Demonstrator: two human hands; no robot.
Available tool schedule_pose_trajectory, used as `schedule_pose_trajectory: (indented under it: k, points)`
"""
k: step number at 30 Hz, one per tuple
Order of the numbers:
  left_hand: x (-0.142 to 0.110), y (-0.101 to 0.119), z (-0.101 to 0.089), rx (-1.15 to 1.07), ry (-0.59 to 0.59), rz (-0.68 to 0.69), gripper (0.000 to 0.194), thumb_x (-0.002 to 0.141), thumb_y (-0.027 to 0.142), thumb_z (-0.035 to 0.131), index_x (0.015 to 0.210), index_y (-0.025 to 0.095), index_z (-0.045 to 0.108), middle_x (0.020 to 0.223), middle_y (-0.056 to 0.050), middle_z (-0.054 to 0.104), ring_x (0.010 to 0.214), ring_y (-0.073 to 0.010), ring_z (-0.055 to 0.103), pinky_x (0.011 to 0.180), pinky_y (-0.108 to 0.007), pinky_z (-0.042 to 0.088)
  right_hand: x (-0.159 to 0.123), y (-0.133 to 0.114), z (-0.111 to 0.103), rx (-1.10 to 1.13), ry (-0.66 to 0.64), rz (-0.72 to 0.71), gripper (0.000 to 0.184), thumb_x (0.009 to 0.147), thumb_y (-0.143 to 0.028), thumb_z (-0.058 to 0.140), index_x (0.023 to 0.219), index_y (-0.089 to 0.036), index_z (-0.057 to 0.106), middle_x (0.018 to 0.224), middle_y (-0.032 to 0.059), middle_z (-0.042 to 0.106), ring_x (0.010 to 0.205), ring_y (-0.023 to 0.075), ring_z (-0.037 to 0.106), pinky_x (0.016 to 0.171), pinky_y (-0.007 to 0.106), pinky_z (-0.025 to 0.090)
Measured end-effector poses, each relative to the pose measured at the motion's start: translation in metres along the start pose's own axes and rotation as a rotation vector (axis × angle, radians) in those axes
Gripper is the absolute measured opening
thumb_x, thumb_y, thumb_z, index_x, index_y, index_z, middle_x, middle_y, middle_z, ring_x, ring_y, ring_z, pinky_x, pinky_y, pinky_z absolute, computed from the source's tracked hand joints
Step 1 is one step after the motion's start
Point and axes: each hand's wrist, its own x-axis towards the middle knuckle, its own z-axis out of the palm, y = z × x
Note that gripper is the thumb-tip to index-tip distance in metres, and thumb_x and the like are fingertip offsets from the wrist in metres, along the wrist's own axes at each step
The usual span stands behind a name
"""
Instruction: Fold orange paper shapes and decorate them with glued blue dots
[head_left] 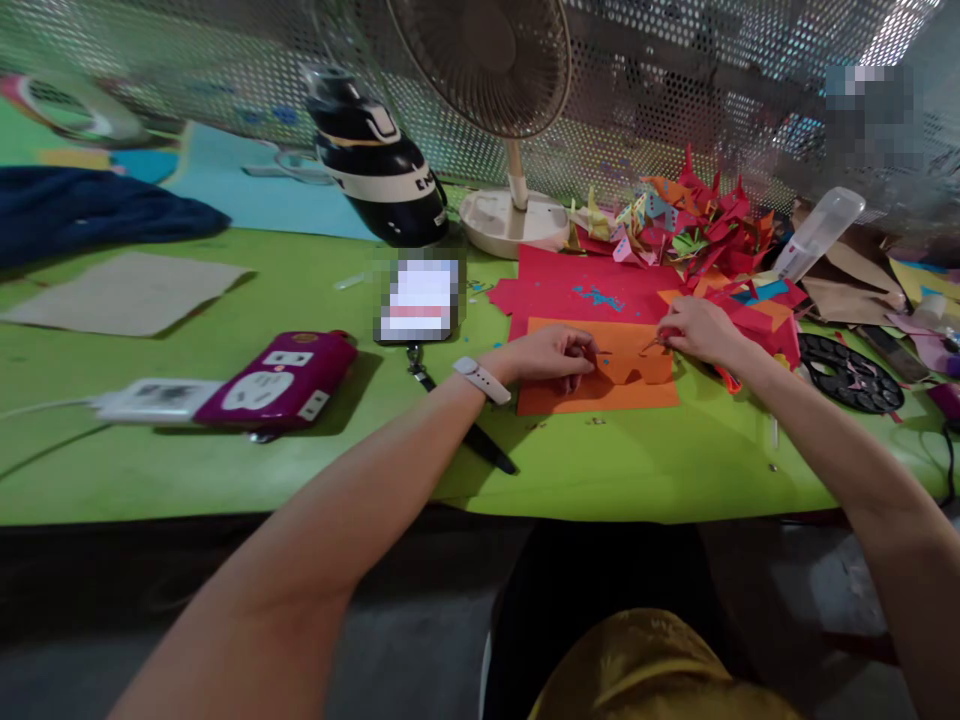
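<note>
A sheet of orange paper (547, 397) lies in front of me, overlapping a larger red sheet (555, 275). My left hand (559, 358), with a white band at the wrist, rests over its left part, fingers curled in and closed at the paper. Over the upper right part, my right hand (697, 328) pinches a thin, pointed piece (649, 346) whose kind I cannot make out. Between the hands, a notched outline (634, 372) shows on the orange paper; whether it is a fold, a cut or a shadow is unclear. Blue bits (598, 297) lie scattered on the red sheet.
Folded paper pieces (712, 225) heap up behind the red sheet. A fan (517, 220) and a black bottle (390, 175) stand at the back. Leftward are a phone (420, 300), a purple power strip (281, 380) and brown paper (124, 292). A black slotted disc (851, 373) lies right.
</note>
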Motion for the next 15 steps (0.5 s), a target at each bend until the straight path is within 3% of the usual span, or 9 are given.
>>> schedule_pose_trajectory:
  k: [3,6,9,15]
  points:
    - [-0.001,0.000,0.000,0.001,0.003,0.003,0.011,0.080,0.017,0.062,0.090,0.018,0.056,0.052,0.005,0.063,0.043,-0.0099,0.059,0.050,-0.019,0.046,0.000,0.004,-0.003,0.152,0.256,0.032,0.017,0.086,-0.024,0.059,0.097,-0.020,0.071,0.097,0.0085,0.070,0.091,0.0235,0.063,0.080,0.036,0.047]
    - [0.000,0.000,0.000,0.018,0.025,0.011,0.010,0.080,0.016,0.061,0.089,0.018,0.057,0.052,0.004,0.063,0.044,-0.0114,0.060,0.050,-0.021,0.046,0.003,0.006,-0.001,0.438,0.502,0.160,0.018,0.086,-0.030,0.058,0.094,-0.018,0.067,0.087,0.0060,0.070,0.078,0.0194,0.063,0.075,0.033,0.049]
    - [0.000,0.000,0.001,0.021,0.030,0.004,0.009,0.081,0.016,0.061,0.089,0.017,0.058,0.052,0.003,0.062,0.044,-0.0120,0.059,0.050,-0.022,0.046,0.009,0.003,0.006,0.640,0.479,0.233,0.015,0.082,-0.028,0.058,0.087,-0.017,0.066,0.078,0.0041,0.070,0.073,0.0186,0.065,0.072,0.032,0.051]
    - [-0.001,0.001,0.001,-0.027,0.018,-0.008,0.011,0.081,0.017,0.063,0.091,0.017,0.058,0.052,0.004,0.062,0.043,-0.0100,0.058,0.050,-0.020,0.046,0.010,-0.005,0.012,0.574,0.405,0.329,0.013,0.080,-0.029,0.066,0.080,-0.016,0.070,0.083,0.0088,0.073,0.078,0.0211,0.068,0.077,0.033,0.052]
